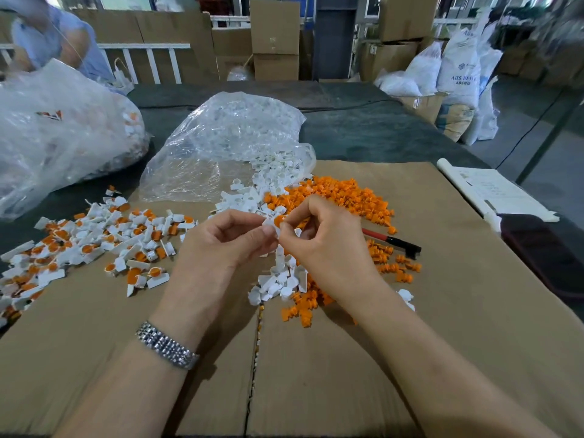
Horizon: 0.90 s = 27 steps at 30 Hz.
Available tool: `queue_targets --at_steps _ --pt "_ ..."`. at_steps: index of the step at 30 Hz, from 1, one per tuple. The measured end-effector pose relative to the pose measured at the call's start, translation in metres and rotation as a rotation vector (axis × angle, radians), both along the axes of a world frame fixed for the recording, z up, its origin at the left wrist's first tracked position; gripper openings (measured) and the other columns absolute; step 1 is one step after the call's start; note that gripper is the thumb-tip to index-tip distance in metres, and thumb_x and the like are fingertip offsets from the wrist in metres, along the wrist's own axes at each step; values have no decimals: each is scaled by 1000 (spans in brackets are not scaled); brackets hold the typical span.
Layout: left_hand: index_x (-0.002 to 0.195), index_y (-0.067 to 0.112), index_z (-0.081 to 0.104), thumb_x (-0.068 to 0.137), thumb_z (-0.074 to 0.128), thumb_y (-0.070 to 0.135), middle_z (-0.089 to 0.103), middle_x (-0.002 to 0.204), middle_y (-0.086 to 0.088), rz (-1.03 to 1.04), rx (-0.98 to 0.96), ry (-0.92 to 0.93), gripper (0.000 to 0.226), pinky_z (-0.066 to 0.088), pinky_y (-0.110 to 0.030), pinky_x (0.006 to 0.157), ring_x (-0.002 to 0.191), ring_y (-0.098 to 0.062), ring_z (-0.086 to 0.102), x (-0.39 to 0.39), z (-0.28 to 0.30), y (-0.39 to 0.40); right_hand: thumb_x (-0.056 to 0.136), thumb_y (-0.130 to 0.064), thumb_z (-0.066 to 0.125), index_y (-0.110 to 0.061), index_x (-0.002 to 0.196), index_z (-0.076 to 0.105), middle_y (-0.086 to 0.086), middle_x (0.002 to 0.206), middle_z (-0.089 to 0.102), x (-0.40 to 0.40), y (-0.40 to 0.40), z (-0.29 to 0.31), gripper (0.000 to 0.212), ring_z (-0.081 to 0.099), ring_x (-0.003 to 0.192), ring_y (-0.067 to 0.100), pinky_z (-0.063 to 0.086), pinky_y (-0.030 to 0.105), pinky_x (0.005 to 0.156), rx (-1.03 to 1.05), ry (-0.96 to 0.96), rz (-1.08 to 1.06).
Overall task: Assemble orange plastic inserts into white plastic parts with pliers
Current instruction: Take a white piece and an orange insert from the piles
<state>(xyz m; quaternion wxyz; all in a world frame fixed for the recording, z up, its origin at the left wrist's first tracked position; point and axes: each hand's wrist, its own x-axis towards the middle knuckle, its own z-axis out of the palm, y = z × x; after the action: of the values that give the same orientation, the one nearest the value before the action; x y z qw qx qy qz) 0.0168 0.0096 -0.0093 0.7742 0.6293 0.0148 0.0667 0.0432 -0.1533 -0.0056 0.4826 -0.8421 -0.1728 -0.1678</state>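
My left hand [230, 238] pinches a small white plastic part [271, 226] above the cardboard. My right hand [325, 238] pinches an orange insert [279, 220] that sits against that white part. A heap of loose orange inserts [344, 194] lies just beyond my hands, with more under my right wrist [300, 311]. Loose white parts [281, 279] lie under my hands and spill from a clear bag [227, 143]. Parts with orange inserts in them [94, 245] are spread at the left. Pliers with red handle [395, 241] lie to the right of my right hand, untouched.
Flattened cardboard [316, 374] covers the dark table [363, 131]. A big clear bag of parts [63, 131] stands at the far left, with a person [53, 36] behind it. Papers [496, 191] and a dark object [543, 251] lie at the right edge. Boxes and sacks stand beyond.
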Motion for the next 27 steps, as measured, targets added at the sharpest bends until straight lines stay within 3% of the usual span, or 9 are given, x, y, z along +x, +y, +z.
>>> queue_targets --at_steps 3,7,12,15,18,20,23,27 --pt "88 11 80 76 82 17 79 92 -13 21 4 -13 14 62 -28 82 88 -26 78 1 -1 0 89 -28 72 -25 84 63 -18 68 55 -1 4 -2 11 56 63 8 52 31 63 -19 -9 -2" --pt "87 11 80 71 83 12 77 88 -10 4 -43 3 16 61 -25 78 86 -23 77 2 0 -2 89 -28 72 -24 86 65 -19 66 53 0 6 -4 9 54 62 5 46 25 61 -20 -4 -26" --pt "82 7 80 65 83 9 77 89 -17 67 -133 62 17 61 -23 75 86 -29 77 3 0 0 89 -37 74 -27 91 72 -35 63 55 0 5 -2 10 53 60 0 40 20 61 -29 95 58" --pt "82 4 79 64 83 5 76 91 -21 88 -232 125 18 61 -24 73 88 -33 77 6 0 2 88 -48 73 -29 95 71 -20 74 64 7 -9 4 20 58 67 0 48 23 61 4 173 40" --pt "83 3 77 63 82 3 76 87 -17 84 -278 154 20 60 -22 67 83 -30 78 7 1 4 90 -57 63 -22 112 62 -6 110 63 19 -34 4 41 59 104 16 51 39 88 -417 149 -291" --pt "88 1 76 63 82 5 76 86 -16 68 -243 151 26 59 -21 64 81 -28 77 7 1 4 90 -59 61 -14 115 58 5 119 59 23 -47 3 51 54 114 28 45 48 97 -661 296 -406" --pt "91 0 75 64 82 6 76 85 -16 49 -224 153 29 59 -20 62 78 -26 77 6 2 4 88 -56 65 -13 95 51 5 100 54 25 -51 1 46 53 105 30 42 47 93 -788 417 -379" --pt "87 3 76 65 81 6 76 85 -14 27 -231 160 23 59 -20 61 77 -25 77 6 3 4 90 -47 62 -14 87 52 4 89 52 24 -48 5 35 51 87 26 36 37 75 -864 308 -374"
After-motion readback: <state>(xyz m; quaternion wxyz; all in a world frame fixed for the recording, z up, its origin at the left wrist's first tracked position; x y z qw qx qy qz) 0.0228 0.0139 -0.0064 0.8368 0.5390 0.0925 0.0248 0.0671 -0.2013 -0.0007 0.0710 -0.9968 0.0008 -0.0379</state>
